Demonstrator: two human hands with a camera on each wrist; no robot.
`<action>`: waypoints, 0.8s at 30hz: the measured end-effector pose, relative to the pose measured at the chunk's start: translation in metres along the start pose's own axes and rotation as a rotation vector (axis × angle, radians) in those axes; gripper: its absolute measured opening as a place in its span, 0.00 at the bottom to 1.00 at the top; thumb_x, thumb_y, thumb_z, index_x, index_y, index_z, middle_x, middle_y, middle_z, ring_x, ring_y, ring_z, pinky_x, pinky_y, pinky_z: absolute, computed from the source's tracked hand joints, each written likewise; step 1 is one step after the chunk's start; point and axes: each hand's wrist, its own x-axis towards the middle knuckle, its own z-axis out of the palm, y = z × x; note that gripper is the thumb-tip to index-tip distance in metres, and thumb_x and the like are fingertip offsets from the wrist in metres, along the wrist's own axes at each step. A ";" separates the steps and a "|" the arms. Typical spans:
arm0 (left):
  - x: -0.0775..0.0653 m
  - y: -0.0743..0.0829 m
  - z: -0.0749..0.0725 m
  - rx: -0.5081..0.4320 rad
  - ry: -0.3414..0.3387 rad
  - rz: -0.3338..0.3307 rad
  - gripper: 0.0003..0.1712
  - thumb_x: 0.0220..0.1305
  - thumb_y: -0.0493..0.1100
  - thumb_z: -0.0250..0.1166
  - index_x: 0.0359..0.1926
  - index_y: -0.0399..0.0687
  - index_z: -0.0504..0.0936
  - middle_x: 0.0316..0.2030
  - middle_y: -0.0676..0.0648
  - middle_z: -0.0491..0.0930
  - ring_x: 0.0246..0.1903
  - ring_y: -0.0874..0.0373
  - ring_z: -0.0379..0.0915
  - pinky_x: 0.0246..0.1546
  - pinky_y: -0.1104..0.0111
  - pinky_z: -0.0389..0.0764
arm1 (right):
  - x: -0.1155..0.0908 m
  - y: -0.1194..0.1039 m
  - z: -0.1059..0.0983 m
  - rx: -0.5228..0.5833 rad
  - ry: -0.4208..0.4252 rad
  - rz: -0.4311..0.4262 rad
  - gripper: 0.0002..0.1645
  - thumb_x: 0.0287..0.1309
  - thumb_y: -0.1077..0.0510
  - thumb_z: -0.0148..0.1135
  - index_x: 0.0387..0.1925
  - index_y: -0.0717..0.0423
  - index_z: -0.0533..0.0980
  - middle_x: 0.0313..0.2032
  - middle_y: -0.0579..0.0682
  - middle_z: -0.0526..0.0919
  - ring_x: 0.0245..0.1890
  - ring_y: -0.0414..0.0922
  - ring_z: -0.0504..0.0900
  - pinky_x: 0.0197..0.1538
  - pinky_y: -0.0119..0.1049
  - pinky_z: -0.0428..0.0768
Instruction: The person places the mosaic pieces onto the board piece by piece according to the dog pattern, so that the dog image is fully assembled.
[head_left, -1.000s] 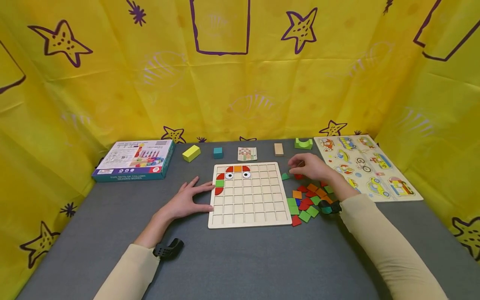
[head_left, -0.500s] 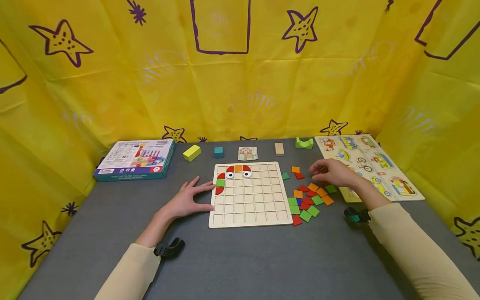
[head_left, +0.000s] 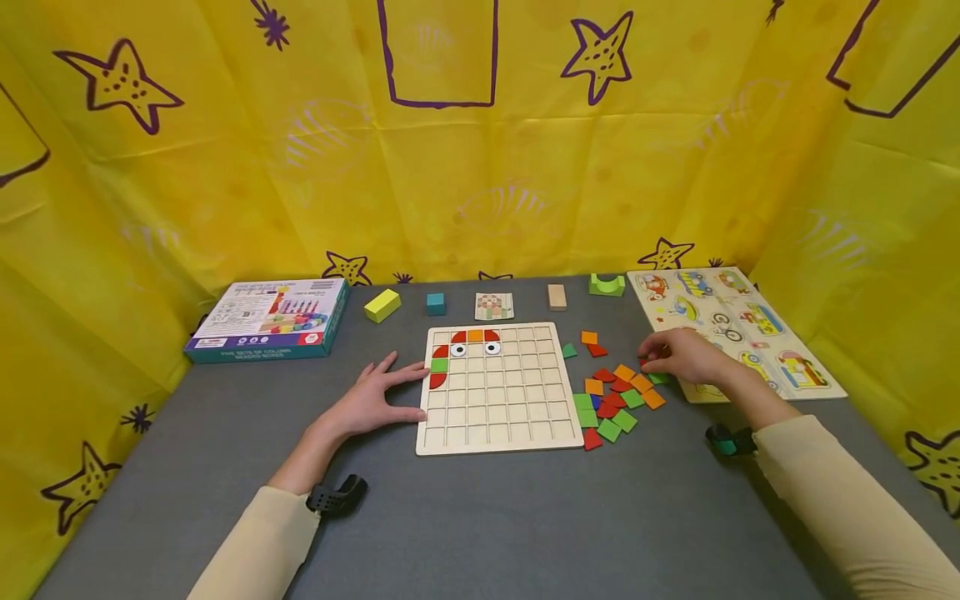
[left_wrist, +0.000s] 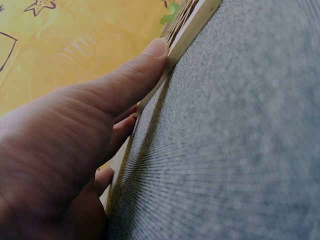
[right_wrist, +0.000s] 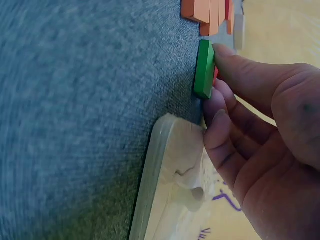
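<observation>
My left hand [head_left: 375, 398] rests against the left edge of a pale wooden grid board [head_left: 517, 408], thumb and fingers extended and touching the rim. Red, green and orange tiles and two eye tiles [head_left: 492, 348] lie in the board's upper left cells. To the right, my right hand [head_left: 686, 357] is at the far side of the loose tile pile [head_left: 621, 388]. Its thumb and fingertips pinch a red tile [right_wrist: 216, 75], mostly hidden behind a green tile [right_wrist: 204, 70] in the right wrist view.
A picture puzzle board [head_left: 750, 367] lies right of the pile. Behind the grid board stand a yellow block [head_left: 383, 306], a blue cube [head_left: 436, 304], a picture card [head_left: 493, 307], a plain wooden block [head_left: 556, 297] and a green arch block [head_left: 606, 286]. A box [head_left: 266, 321] lies at left.
My right hand has moved right and nearer, from beside the board's upper right corner to the pile's far side. An orange tile shows where it was. The left hand stays put.
</observation>
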 end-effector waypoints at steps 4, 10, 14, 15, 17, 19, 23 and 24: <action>0.000 0.000 0.001 -0.007 0.002 -0.004 0.47 0.56 0.65 0.74 0.73 0.57 0.71 0.75 0.47 0.61 0.76 0.35 0.31 0.66 0.30 0.37 | 0.002 -0.001 0.000 -0.009 0.005 0.015 0.09 0.61 0.62 0.71 0.41 0.63 0.81 0.33 0.46 0.82 0.33 0.45 0.77 0.41 0.42 0.77; 0.000 0.000 0.002 -0.006 0.002 -0.002 0.47 0.56 0.65 0.74 0.73 0.57 0.71 0.75 0.47 0.61 0.77 0.36 0.31 0.67 0.32 0.36 | 0.002 -0.003 0.000 0.024 0.021 0.026 0.08 0.60 0.62 0.72 0.36 0.60 0.80 0.30 0.47 0.81 0.31 0.45 0.76 0.37 0.38 0.76; 0.000 0.001 0.002 -0.008 0.004 0.007 0.47 0.56 0.65 0.74 0.73 0.56 0.71 0.74 0.47 0.62 0.77 0.36 0.32 0.68 0.34 0.34 | 0.006 -0.007 0.001 0.035 0.034 0.013 0.07 0.61 0.60 0.71 0.36 0.58 0.79 0.30 0.46 0.81 0.31 0.45 0.75 0.38 0.39 0.75; 0.000 0.001 0.002 -0.008 0.007 0.009 0.47 0.55 0.65 0.74 0.73 0.56 0.71 0.74 0.47 0.63 0.77 0.36 0.32 0.69 0.34 0.34 | 0.008 -0.008 0.001 0.038 0.039 0.011 0.07 0.62 0.59 0.71 0.36 0.57 0.79 0.30 0.45 0.81 0.31 0.45 0.75 0.38 0.39 0.75; 0.000 0.002 0.002 -0.005 0.012 0.010 0.47 0.55 0.64 0.74 0.73 0.55 0.71 0.74 0.47 0.63 0.77 0.36 0.32 0.69 0.35 0.33 | 0.013 -0.013 0.002 0.050 0.051 0.016 0.07 0.62 0.59 0.71 0.36 0.57 0.80 0.30 0.46 0.82 0.31 0.46 0.76 0.39 0.41 0.75; 0.000 0.002 0.002 -0.001 0.014 0.009 0.47 0.55 0.64 0.74 0.73 0.55 0.72 0.74 0.47 0.63 0.77 0.36 0.32 0.69 0.35 0.34 | 0.019 -0.018 0.004 0.067 0.061 0.035 0.07 0.62 0.59 0.71 0.37 0.57 0.80 0.30 0.46 0.81 0.31 0.46 0.76 0.39 0.41 0.75; -0.001 0.003 0.002 0.001 0.010 -0.007 0.47 0.55 0.65 0.74 0.73 0.57 0.71 0.75 0.46 0.61 0.76 0.35 0.32 0.68 0.32 0.36 | 0.033 -0.032 0.014 0.123 0.064 0.044 0.07 0.63 0.59 0.70 0.38 0.58 0.80 0.32 0.48 0.82 0.32 0.47 0.76 0.38 0.40 0.76; -0.001 0.003 0.002 0.000 0.008 -0.010 0.47 0.55 0.65 0.74 0.73 0.57 0.71 0.75 0.45 0.60 0.76 0.35 0.32 0.67 0.32 0.37 | 0.037 -0.036 0.017 0.132 0.064 0.036 0.07 0.63 0.59 0.70 0.38 0.58 0.80 0.32 0.48 0.82 0.32 0.47 0.77 0.37 0.40 0.77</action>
